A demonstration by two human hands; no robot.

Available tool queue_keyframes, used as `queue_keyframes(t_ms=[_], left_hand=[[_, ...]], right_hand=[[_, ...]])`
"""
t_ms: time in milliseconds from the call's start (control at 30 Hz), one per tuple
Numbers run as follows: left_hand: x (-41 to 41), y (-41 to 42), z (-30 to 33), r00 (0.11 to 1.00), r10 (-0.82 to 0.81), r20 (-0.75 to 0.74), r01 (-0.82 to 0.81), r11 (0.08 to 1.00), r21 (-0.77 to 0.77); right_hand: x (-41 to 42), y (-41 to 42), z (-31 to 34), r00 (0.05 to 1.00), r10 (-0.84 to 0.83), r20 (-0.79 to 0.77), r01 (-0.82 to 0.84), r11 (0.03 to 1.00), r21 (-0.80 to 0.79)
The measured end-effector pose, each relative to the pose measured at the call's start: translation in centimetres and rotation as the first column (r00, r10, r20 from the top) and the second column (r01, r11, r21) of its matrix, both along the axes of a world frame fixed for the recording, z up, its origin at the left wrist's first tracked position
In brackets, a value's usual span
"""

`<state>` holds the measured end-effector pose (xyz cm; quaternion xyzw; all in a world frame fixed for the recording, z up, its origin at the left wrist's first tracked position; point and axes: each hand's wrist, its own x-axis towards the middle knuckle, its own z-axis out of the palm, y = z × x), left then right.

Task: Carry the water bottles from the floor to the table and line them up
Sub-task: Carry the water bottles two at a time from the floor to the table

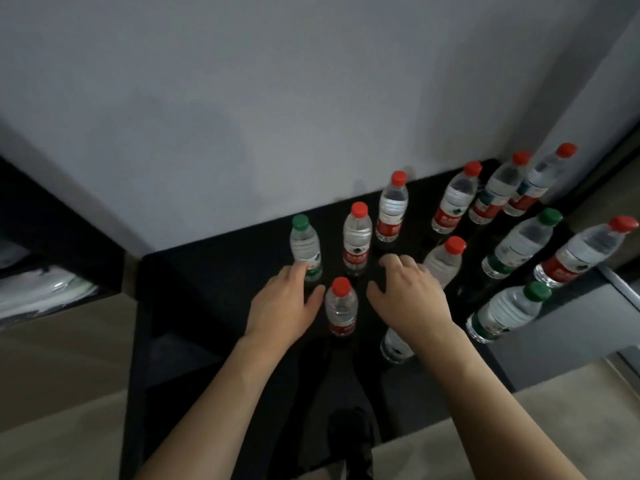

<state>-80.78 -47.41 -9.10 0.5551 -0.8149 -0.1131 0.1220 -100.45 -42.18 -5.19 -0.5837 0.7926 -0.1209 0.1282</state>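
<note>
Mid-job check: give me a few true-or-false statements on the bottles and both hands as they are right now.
1. All the bottle caps are red. False: the far-left bottle and at least two on the right have green caps.
2. Both hands are over the black table. True.
3. The right hand grips a bottle by its cap. False: its fingers are spread and hold nothing.
4. A red-capped bottle stands upright between the two hands. True.
5. The left hand holds two bottles. False: it is open and grips none.
</note>
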Motion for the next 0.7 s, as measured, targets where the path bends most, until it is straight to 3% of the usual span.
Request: queue_keyframes(t_ms=[167,367,700], left_hand=[[6.7,0.9,1.6,0.989,0.138,-0.053,-0.142,0.987,-0.071],[17.6,4.2,3.1,0.933,0.345,-0.104,-0.355,0.929,-0.103],[39.3,15.1,4.6,0.670,0.729,-0.142,-0.742,0.667,-0.077]], right_hand=[[6.3,-1.9,2.0,0.981,0.194,0.033,-0.187,0.972,-0.145],[17.1,-2.7,3.3,0.907,0.418,0.039,-0.407,0.898,-0.168],[39.4,1.7,3.1,0.671,0.739,0.057,-0.729,0.672,-0.126]])
